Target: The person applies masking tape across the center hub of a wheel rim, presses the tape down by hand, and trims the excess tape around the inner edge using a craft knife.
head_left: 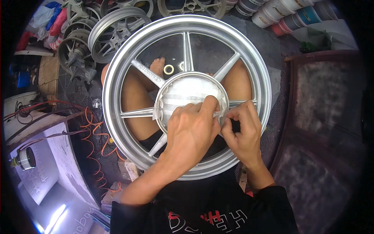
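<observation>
Black shirt (175, 199) at bottom centre, close to the lens. Silver wheel (113, 97) fills mid-frame, seen face-on. Hub ring (194, 73) at its centre; white covering (187, 89) within, strips running roughly left to right across the frame. Covering is round overall, so no clear long axis. Left hand (191, 126) comes in from lower left, over the covering's lower right; fingers bent, thumb and fingertips bunched at the ring's right edge. Right hand (246, 134) just outside that edge, thumb and forefinger curled almost together. Anything pinched in either: cannot tell, fingers hide it. Key relation: covering lies up and left of the right hand, directly under the left, which is the nearer. Small flap (156, 114) of covering juts at the ring's left side, away from both hands.
</observation>
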Action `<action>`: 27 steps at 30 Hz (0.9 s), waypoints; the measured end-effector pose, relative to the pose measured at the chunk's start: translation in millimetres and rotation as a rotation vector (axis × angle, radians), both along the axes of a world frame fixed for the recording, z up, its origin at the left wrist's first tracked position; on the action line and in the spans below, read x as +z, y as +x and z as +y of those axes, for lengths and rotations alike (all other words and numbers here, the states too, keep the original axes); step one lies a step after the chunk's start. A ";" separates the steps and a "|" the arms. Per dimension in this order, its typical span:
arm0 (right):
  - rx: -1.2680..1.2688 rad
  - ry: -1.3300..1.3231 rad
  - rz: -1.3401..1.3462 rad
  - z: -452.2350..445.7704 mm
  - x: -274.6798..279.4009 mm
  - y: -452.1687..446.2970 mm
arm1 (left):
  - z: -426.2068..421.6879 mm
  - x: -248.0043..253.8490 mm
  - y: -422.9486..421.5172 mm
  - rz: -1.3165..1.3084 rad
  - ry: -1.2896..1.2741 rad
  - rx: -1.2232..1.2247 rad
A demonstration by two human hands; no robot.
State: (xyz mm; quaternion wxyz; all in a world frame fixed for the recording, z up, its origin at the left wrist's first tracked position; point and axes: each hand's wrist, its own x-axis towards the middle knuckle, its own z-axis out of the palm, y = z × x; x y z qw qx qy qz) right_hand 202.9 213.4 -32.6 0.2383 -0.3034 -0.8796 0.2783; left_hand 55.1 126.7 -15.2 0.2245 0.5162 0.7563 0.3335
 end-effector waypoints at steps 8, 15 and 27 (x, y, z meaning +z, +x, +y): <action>-0.010 -0.054 0.004 -0.6 0.1 -1.5 | 2.6 1.4 -0.3 -0.053 -0.005 -0.014; -0.034 0.012 -0.030 -2.3 -3.8 -4.9 | 2.8 -1.6 1.6 -0.028 -0.008 -0.018; 0.055 0.033 0.025 24.7 7.8 7.1 | -0.8 -3.8 -0.3 -0.028 0.039 -0.003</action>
